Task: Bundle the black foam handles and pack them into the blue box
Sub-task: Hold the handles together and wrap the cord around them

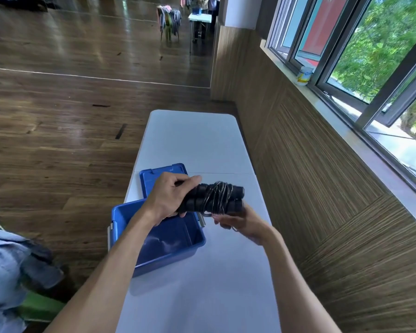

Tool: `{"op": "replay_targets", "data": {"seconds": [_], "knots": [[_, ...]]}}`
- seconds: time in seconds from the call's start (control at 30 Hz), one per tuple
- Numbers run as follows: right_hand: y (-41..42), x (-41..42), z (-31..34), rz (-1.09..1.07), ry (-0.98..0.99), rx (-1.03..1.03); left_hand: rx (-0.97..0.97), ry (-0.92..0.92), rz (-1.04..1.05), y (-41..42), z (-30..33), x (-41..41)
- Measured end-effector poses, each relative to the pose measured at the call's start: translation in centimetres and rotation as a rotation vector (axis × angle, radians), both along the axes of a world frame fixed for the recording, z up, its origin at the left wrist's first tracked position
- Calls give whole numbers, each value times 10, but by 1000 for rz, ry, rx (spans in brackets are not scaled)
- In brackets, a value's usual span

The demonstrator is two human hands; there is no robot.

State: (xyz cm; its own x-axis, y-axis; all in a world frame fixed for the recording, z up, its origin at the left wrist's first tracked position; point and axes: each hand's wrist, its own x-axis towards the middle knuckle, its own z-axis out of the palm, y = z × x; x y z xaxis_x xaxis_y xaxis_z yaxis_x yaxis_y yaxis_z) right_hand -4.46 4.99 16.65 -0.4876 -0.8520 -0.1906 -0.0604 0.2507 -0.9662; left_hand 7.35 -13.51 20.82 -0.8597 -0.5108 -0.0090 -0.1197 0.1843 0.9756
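Note:
Two black foam handles (pixel 235 197) lie side by side in the air, wound together in the middle by a thin dark cord (pixel 218 197). My left hand (pixel 169 198) grips their left ends. Just below their right ends, my right hand (pixel 238 219) pinches the cord's loose end. The bundle hovers over the far right corner of the open blue box (pixel 197 241), whose inside looks bare. The box's blue lid (pixel 149 177) lies flat behind it, partly hidden by my left hand.
The box stands at the left edge of a long white table (pixel 202 145) that runs along a wood-panelled wall (pixel 322 188) under windows. Wooden floor lies to the left. A person's clothing (pixel 7 267) shows at the lower left.

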Motion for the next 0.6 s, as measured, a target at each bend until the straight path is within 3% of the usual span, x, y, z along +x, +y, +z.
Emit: {"op": "replay_targets", "data": {"seconds": [0.2, 0.33, 0.6], "knots": [[11, -29, 18, 109, 218, 256, -57, -84, -209, 2, -3, 3], [11, -41, 32, 54, 386, 383, -213, -209, -300, 10, -7, 1], [-11, -13, 54, -50, 825, 464, -634, -347, -134, 22, -26, -8]]}}
